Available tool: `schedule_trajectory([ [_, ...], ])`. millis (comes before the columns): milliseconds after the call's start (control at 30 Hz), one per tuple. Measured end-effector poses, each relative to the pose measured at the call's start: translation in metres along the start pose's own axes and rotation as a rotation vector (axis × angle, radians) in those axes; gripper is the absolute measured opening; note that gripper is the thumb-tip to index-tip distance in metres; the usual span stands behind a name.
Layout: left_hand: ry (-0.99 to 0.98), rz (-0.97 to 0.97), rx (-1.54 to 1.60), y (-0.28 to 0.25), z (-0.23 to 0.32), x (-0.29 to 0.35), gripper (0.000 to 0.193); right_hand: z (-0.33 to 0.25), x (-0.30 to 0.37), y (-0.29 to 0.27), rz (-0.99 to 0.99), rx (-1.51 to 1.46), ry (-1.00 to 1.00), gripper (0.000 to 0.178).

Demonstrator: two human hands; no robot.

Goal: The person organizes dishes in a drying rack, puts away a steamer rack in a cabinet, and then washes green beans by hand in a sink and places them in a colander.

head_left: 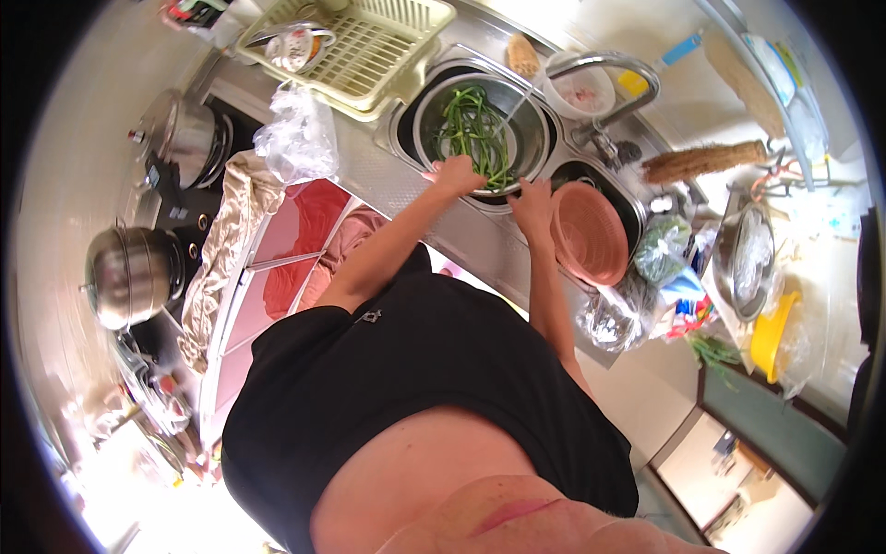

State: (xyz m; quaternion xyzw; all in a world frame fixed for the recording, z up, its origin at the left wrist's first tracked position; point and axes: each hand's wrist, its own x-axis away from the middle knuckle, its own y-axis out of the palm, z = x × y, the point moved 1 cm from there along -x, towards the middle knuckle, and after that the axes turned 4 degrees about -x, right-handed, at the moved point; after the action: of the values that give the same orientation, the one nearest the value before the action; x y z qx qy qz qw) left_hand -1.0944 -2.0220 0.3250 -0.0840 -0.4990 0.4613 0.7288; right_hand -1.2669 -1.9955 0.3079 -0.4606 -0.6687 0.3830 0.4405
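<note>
A round metal bowl (428, 120) sits in the left sink basin, holding long green vegetable stalks (472, 129). My left hand (456, 175) is closed at the bowl's near rim, right against the stalks; its fingertips are partly hidden. At the near right of the same rim, my right hand (532, 205) has its fingers bent over the edge. From the curved faucet (602, 59), a thin stream of water runs into the bowl. Close to my right hand, a reddish-brown plastic basket (591, 235) rests tilted over the right basin.
A pale yellow dish rack (388, 46) stands at the back left beside a clear plastic bag (300, 134). Metal pots (134, 277) are on the stove at left. Behind the faucet sits a white bowl (580, 92). Bagged vegetables (663, 247) and a metal basin (746, 258) crowd the right.
</note>
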Motion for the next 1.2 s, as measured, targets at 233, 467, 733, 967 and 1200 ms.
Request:
schedule_trajectory([
  [233, 0.315, 0.429, 0.757, 0.025, -0.021, 0.017, 0.037, -0.006, 0.023, -0.001, 0.239, -1.030, -0.062, 0.031],
  [467, 0.221, 0.462, 0.704, 0.023, -0.069, 0.012, 0.028, 0.008, 0.061, 0.053, 0.246, -0.900, -0.033, 0.028],
  [733, 0.539, 0.685, 0.101, 0.034, -0.131, -0.012, 0.032, 0.008, 0.080, 0.070, 0.339, -0.733, 0.115, 0.028],
  [967, 0.439, 0.535, -0.407, 0.044, -0.144, -0.008, 0.057, 0.020, 0.078, 0.081, 0.499, -0.853, 0.197, 0.030],
  [1200, 0.479, 0.554, -0.610, 0.038, -0.144, 0.003, 0.063, 0.112, -0.002, -0.005, 0.829, -0.562, 0.359, 0.038],
])
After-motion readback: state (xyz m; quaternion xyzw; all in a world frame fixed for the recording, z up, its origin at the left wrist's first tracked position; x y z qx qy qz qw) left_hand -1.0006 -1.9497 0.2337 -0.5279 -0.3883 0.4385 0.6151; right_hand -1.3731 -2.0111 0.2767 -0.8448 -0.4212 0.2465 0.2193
